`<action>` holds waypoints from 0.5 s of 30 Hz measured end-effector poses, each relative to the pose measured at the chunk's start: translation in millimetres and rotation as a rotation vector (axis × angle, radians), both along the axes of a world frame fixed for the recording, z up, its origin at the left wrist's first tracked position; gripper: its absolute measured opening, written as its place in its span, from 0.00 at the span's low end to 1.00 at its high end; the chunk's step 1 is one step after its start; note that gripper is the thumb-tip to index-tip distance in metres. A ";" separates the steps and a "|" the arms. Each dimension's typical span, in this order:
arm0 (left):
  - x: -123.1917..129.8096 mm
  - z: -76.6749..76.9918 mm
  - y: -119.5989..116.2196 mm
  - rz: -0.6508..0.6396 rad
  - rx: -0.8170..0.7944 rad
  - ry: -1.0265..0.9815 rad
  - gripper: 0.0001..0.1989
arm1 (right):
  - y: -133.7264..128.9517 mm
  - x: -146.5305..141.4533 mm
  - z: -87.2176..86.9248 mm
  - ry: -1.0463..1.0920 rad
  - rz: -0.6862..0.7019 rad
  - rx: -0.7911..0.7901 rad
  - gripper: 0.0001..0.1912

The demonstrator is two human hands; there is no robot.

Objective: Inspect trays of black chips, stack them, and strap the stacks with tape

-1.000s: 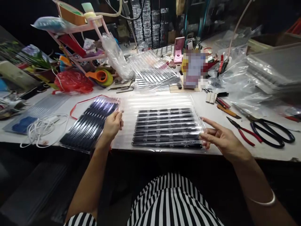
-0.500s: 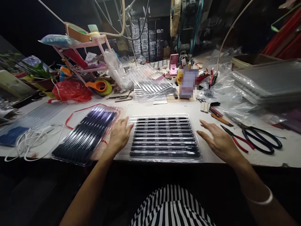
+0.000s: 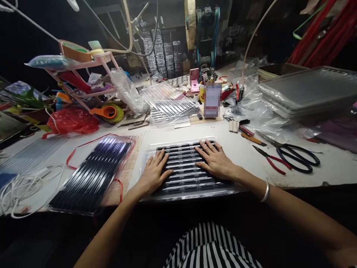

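Note:
A clear plastic tray [image 3: 184, 194] lies flat at the table's front edge, with several rows of black strips [image 3: 182, 167] in it. My left hand [image 3: 156, 170] rests flat on the left ends of the strips, fingers spread. Across the right part of the same rows lies my right hand [image 3: 214, 158], also open with fingers apart. Neither hand grips anything. The strip ends under my palms are hidden. To the left, a second clear tray of glossy black strips [image 3: 95, 171] sits at a slant on a pinkish board.
Red-handled pliers [image 3: 273, 160], black scissors [image 3: 297, 156] and an orange-handled cutter [image 3: 253, 139] lie at right. A white cable [image 3: 30, 186] is coiled at left. Behind are clear trays [image 3: 170, 102], a phone [image 3: 212, 100] and an orange tape dispenser [image 3: 108, 111].
Both hands have moved inward from the tray's sides and now lie on the black strips. The camera view has shifted slightly to the right.

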State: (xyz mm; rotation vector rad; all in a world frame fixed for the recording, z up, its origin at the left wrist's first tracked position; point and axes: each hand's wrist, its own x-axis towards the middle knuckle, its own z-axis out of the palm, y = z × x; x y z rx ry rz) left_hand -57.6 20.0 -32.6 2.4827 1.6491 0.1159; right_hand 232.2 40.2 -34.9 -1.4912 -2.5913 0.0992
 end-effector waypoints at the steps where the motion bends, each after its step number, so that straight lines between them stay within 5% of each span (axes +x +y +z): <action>1: -11.7 -2.0 -5.3 0.011 -0.006 -0.041 0.30 | -1.0 4.5 -2.7 0.011 -0.010 0.016 0.32; 5: -60.5 -12.8 -41.7 0.172 0.055 -0.289 0.25 | -22.3 31.3 -8.6 0.090 -0.040 0.069 0.24; 12: -91.3 -14.0 -106.4 -0.041 0.034 -0.359 0.25 | -84.8 86.8 0.9 0.281 0.154 -0.096 0.28; 15: -86.7 -25.8 -114.6 -0.041 0.191 -0.288 0.27 | -104.3 98.7 -0.6 0.241 0.204 -0.162 0.35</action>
